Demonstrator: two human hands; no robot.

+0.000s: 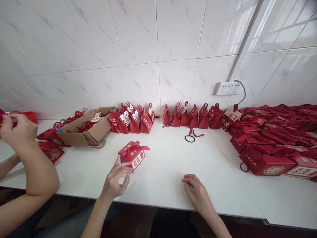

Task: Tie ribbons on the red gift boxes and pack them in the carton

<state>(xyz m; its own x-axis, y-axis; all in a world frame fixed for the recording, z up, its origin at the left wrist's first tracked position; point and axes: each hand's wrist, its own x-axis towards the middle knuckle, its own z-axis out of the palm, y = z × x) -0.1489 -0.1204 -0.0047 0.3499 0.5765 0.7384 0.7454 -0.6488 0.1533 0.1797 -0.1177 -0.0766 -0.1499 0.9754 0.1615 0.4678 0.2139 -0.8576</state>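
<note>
A small red gift box (133, 156) tied with a red ribbon bow stands on the white table (168, 165) in front of me. My left hand (116, 180) touches its near left corner with the fingertips, fingers apart, not gripping it. My right hand (196, 193) rests on the table to the right of the box, fingers loosely curled, with nothing visible in it.
A co-worker's hand (17, 130) and forearm work at the far left. An open cardboard box (85, 130) lies at back left. Rows of red pyramid boxes (188, 116) line the wall. Stacked red boxes (272, 142) fill the right. A black hair tie (190, 138) lies nearby.
</note>
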